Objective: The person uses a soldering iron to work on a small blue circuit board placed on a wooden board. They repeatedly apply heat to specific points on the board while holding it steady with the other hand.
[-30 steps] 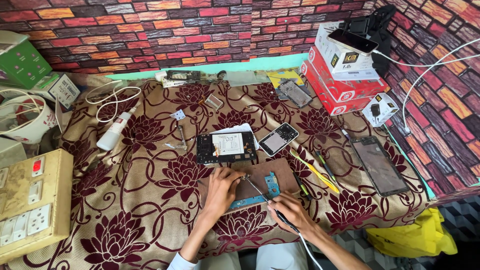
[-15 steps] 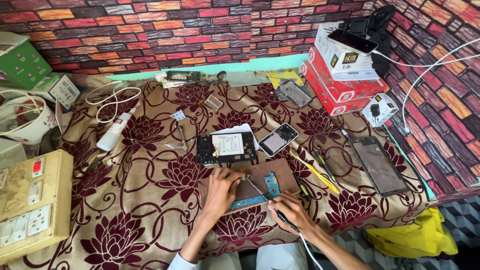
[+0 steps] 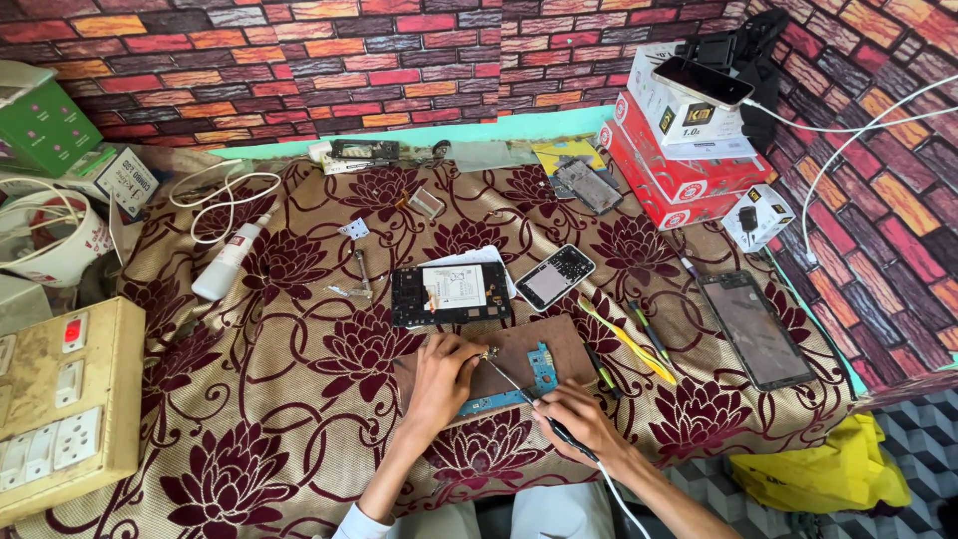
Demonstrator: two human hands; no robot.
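Observation:
My left hand (image 3: 441, 376) rests on a brown work mat (image 3: 519, 349) and pinches something small near the tip of a soldering iron; what it pinches is too small to tell. A thin soldering iron (image 3: 519, 391) with a white cord is held in my right hand (image 3: 579, 419), its tip pointing up and left toward my left fingers. A blue circuit board (image 3: 539, 367) lies on the mat between both hands. Just beyond the mat lies an opened tablet (image 3: 449, 292) with its inside showing.
A phone frame (image 3: 555, 275) lies right of the tablet, a dark screen panel (image 3: 756, 327) farther right. Red and white boxes (image 3: 679, 150) with a charging phone stand at back right. A switchboard (image 3: 60, 399) sits at left, a white bottle (image 3: 228, 265) and cables beyond. Yellow tweezers (image 3: 627, 339).

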